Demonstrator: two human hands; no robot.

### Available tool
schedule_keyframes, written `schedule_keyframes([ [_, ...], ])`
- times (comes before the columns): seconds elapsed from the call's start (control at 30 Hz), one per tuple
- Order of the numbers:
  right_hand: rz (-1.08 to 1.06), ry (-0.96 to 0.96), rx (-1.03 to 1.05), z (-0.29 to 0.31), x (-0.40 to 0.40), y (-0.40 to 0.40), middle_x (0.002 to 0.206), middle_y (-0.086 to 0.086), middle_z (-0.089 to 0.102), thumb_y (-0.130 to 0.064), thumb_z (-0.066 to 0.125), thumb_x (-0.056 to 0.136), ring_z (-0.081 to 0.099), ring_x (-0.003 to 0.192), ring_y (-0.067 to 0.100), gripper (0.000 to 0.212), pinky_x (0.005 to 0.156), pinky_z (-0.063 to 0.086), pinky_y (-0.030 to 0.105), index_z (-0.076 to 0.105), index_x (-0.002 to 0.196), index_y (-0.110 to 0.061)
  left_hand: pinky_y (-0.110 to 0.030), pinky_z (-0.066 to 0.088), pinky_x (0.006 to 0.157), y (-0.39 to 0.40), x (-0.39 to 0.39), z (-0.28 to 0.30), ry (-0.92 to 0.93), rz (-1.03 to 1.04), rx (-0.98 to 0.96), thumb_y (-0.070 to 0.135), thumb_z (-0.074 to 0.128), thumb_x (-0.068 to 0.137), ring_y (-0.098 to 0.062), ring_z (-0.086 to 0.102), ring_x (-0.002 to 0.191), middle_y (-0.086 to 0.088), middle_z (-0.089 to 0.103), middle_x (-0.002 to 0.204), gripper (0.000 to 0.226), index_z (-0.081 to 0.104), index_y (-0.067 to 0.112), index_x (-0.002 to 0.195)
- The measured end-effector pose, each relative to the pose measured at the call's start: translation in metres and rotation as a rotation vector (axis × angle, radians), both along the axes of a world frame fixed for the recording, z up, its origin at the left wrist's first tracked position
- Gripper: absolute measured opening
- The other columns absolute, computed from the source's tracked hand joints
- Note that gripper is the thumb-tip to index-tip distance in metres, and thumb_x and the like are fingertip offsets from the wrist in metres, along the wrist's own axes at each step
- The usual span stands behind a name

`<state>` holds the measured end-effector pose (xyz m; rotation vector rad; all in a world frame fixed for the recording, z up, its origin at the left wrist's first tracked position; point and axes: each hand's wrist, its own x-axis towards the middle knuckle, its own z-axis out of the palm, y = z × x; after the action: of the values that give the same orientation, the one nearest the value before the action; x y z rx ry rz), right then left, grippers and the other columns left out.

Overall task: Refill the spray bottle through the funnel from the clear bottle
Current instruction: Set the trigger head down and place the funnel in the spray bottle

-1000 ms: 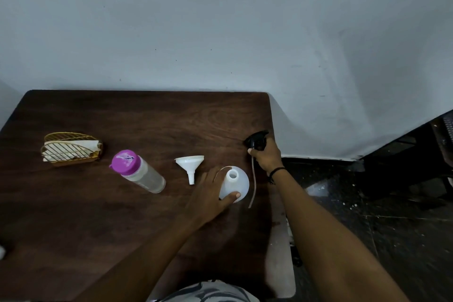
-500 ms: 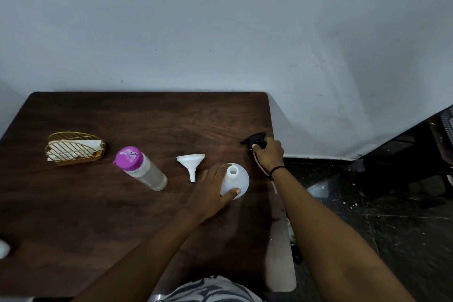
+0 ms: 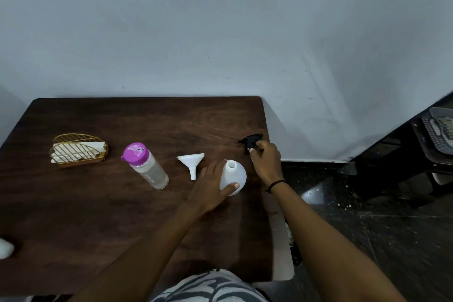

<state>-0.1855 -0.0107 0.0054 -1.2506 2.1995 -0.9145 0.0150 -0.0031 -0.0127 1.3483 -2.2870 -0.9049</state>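
The white spray bottle (image 3: 235, 174) stands on the dark wooden table (image 3: 98, 216) with its neck uncovered. My left hand (image 3: 210, 185) grips its left side, thumb across the front. My right hand (image 3: 266, 160) holds the black spray head (image 3: 251, 141) down at the table's right edge, fingers curled on it. A white funnel (image 3: 192, 162) lies on its side just left of the spray bottle. Further left the clear bottle (image 3: 147, 167) with a purple cap lies tilted on the table.
A gold wire holder (image 3: 78, 151) with white napkins sits at the table's left. A white object (image 3: 5, 247) pokes in at the left edge. A grey wall rises behind; dark floor and a dark stand (image 3: 436, 137) lie to the right.
My right hand carried the spray head, with its tube, away from the bottle and lowered it to the table's right edge. My left hand stayed on the spray bottle.
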Motion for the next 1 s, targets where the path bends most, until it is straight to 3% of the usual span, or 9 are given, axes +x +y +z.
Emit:
schedule_keyframes([
  [0.13, -0.003, -0.061, -0.139, 0.023, 0.024, 0.025, 0.108, -0.001, 0.062, -0.026, 0.06, 0.096, 0.06, 0.1, 0.014, 0.018, 0.077, 0.045, 0.018, 0.065, 0.112, -0.018, -0.037, 0.033, 0.111, 0.0, 0.011, 0.005, 0.01, 0.047, 0.024, 0.073, 0.053, 0.081, -0.017, 0.034, 0.137, 0.006, 0.036, 0.151, 0.088, 0.031, 0.021, 0.148],
  [0.23, -0.035, -0.049, -0.334, 0.043, 0.05, 0.056, 0.097, -0.007, 0.062, -0.024, 0.06, 0.095, 0.06, 0.092, 0.008, 0.01, 0.078, 0.053, 0.027, 0.065, 0.101, -0.019, -0.036, 0.03, 0.113, 0.001, 0.025, 0.01, 0.024, 0.127, 0.017, 0.059, 0.053, 0.09, -0.019, 0.033, 0.139, 0.0, 0.038, 0.152, 0.075, 0.035, 0.017, 0.148],
  [0.4, 0.262, 0.112, -0.547, 0.067, 0.107, 0.101, 0.085, -0.003, 0.063, -0.006, 0.065, 0.091, 0.055, 0.08, 0.005, 0.007, 0.074, 0.044, 0.013, 0.065, 0.086, -0.011, -0.041, 0.038, 0.108, 0.006, 0.05, 0.009, 0.087, 0.291, 0.03, 0.036, 0.058, 0.094, -0.024, 0.045, 0.128, -0.007, 0.049, 0.141, 0.054, 0.045, 0.011, 0.141],
  [0.53, 0.409, -0.011, -0.391, 0.044, 0.145, 0.086, 0.093, -0.003, 0.063, -0.014, 0.056, 0.095, 0.058, 0.087, 0.01, 0.007, 0.079, 0.05, 0.027, 0.063, 0.094, -0.014, -0.038, 0.043, 0.096, 0.01, 0.063, -0.002, 0.15, 0.364, 0.049, 0.047, 0.043, 0.083, -0.023, 0.052, 0.115, -0.008, 0.055, 0.126, 0.062, 0.053, 0.006, 0.128],
  [0.67, 0.392, -0.014, -0.141, 0.027, 0.164, 0.058, 0.108, 0.004, 0.061, -0.014, 0.051, 0.096, 0.057, 0.099, 0.016, 0.015, 0.084, 0.046, 0.026, 0.06, 0.108, -0.011, -0.036, 0.048, 0.086, 0.007, 0.068, -0.012, 0.172, 0.431, 0.084, 0.035, 0.043, 0.083, -0.019, 0.056, 0.101, -0.005, 0.06, 0.108, 0.04, 0.058, 0.009, 0.11],
  [0.77, 0.359, 0.015, 0.018, 0.019, 0.172, 0.038, 0.113, 0.008, 0.059, -0.012, 0.05, 0.095, 0.057, 0.102, 0.022, 0.014, 0.081, 0.043, 0.027, 0.056, 0.107, -0.009, -0.033, 0.05, 0.088, 0.001, 0.071, -0.019, 0.191, 0.486, 0.177, 0.015, 0.054, 0.09, -0.016, 0.058, 0.104, -0.002, 0.059, 0.115, 0.033, 0.055, 0.009, 0.122],
  [1.0, 0.234, 0.025, 0.201, 0.006, 0.18, 0.008, 0.111, 0.012, 0.066, -0.013, 0.052, 0.094, 0.063, 0.102, 0.028, 0.015, 0.088, 0.051, 0.04, 0.059, 0.106, -0.007, -0.039, 0.052, 0.091, -0.017, 0.075, -0.032, 0.18, 0.516, 0.263, -0.002, 0.051, 0.085, -0.024, 0.062, 0.106, -0.012, 0.065, 0.115, 0.032, 0.057, 0.001, 0.117],
])
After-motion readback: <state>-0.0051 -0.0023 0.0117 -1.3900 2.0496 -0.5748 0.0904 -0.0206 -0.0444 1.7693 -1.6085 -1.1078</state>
